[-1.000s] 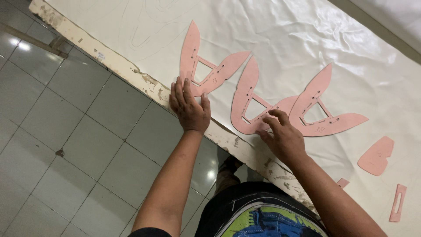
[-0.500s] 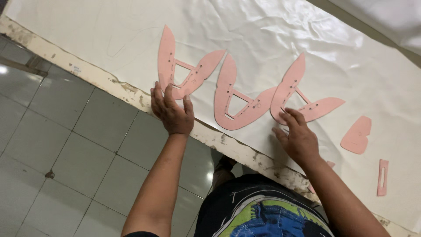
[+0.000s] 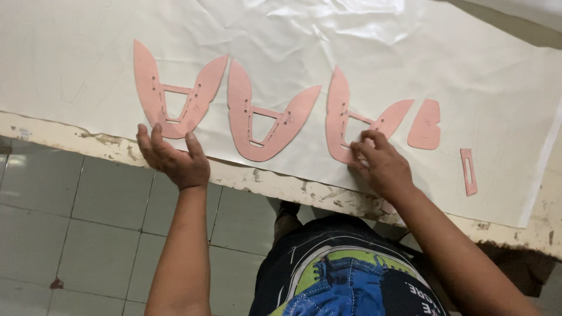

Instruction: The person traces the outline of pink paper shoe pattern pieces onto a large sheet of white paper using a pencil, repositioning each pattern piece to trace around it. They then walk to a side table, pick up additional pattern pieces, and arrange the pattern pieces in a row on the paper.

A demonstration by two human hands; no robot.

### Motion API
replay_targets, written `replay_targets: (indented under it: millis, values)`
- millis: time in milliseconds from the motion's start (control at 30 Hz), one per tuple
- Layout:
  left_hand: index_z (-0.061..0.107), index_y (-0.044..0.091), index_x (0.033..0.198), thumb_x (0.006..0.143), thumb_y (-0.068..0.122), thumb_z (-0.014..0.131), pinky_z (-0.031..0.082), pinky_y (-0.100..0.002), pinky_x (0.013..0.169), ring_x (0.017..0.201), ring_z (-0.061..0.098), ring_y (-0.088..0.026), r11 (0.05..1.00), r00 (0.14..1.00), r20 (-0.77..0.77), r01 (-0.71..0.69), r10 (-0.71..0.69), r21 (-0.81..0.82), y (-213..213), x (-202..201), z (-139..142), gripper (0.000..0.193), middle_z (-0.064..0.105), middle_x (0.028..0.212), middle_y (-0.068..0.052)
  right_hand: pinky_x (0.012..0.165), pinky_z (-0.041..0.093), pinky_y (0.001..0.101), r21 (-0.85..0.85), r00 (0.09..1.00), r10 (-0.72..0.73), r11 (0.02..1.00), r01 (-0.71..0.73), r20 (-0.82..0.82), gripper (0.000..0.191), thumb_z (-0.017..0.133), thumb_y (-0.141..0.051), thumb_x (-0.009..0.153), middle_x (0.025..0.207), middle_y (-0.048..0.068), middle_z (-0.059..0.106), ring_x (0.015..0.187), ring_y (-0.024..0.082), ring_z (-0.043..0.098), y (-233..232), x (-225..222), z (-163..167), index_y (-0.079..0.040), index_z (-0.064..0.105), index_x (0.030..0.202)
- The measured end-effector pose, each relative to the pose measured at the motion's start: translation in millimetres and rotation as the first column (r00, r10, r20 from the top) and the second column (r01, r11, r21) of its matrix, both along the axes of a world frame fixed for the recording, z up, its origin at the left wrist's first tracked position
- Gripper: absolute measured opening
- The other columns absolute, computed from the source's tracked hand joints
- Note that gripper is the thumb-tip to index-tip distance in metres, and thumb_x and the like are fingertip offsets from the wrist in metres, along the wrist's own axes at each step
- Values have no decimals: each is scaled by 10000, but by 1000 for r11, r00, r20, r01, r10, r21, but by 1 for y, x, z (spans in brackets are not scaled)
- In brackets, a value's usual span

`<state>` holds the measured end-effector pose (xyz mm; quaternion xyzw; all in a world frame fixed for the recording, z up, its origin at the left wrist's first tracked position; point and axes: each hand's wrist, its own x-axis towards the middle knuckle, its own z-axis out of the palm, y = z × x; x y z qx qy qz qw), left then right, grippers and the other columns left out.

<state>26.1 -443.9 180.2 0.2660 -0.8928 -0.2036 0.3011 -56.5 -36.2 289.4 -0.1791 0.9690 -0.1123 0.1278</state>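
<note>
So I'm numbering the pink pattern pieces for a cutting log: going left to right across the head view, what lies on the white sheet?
Left V-shaped pink piece, touched by the left hand → middle V-shaped pink piece → right V-shaped pink piece, under the right hand → small rounded pink piece → narrow slotted pink strip.

A middle pink V-shaped template point(image 3: 263, 120) lies on the white sheet point(image 3: 410, 47), which covers the table point(image 3: 281, 184) with its chipped, paint-flaked edge. Farther right lie a small rounded pink piece point(image 3: 425, 124) and a narrow slotted pink strip point(image 3: 468, 171). Grey floor tiles point(image 3: 76, 234) lie below.
</note>
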Motion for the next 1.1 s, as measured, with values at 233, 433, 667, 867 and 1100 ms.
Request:
replay_targets:
  millis: [233, 433, 667, 867, 1100]
  values:
    - [328, 26, 1550, 1071, 280, 620, 248, -607, 1282, 1570, 238, -436, 999, 999, -12, 44, -44, -3, 5, 6, -2, 615, 242, 1652, -270, 858, 557, 401, -5, 999, 38, 999, -37, 36, 424, 767, -283, 808, 1357, -22, 571, 1100, 245, 635, 16, 41, 7, -203, 689, 1217]
    - [320, 34, 1543, 1066, 223, 630, 247, -610, 1283, 1573, 248, -417, 998, 999, 21, 45, -44, -53, 9, 4, -4, 599, 249, 1651, -252, 838, 566, 406, -57, 999, 48, 997, -49, -14, 455, 765, -275, 799, 1361, -8, 576, 1055, 249, 635, 31, 58, 4, -180, 678, 1235]
    - [313, 29, 1545, 1060, 226, 616, 206, -634, 1251, 1565, 227, -433, 998, 996, 86, 30, -26, -47, 11, 4, -4, 606, 238, 1639, -264, 839, 565, 413, -53, 1000, -13, 998, 14, 13, 400, 770, -289, 803, 1337, -33, 581, 1076, 230, 632, 36, 59, 3, -222, 693, 1190]
    - [311, 26, 1540, 1067, 242, 607, 207, -633, 1264, 1562, 222, -428, 998, 997, 77, 30, -25, -55, 12, 5, -5, 598, 234, 1634, -260, 841, 555, 415, -22, 999, 3, 1000, -3, 43, 410, 759, -296, 826, 1352, -9, 553, 1071, 248, 607, 33, 52, 2, -206, 691, 1220]
    - [316, 30, 1531, 1057, 249, 603, 216, -628, 1251, 1556, 219, -427, 999, 996, 94, 13, -10, -38, 13, 4, -3, 596, 239, 1624, -261, 860, 560, 409, -20, 999, 1, 1000, 0, 51, 403, 745, -310, 847, 1370, -21, 544, 1104, 245, 600, 29, 50, 3, -215, 684, 1234]
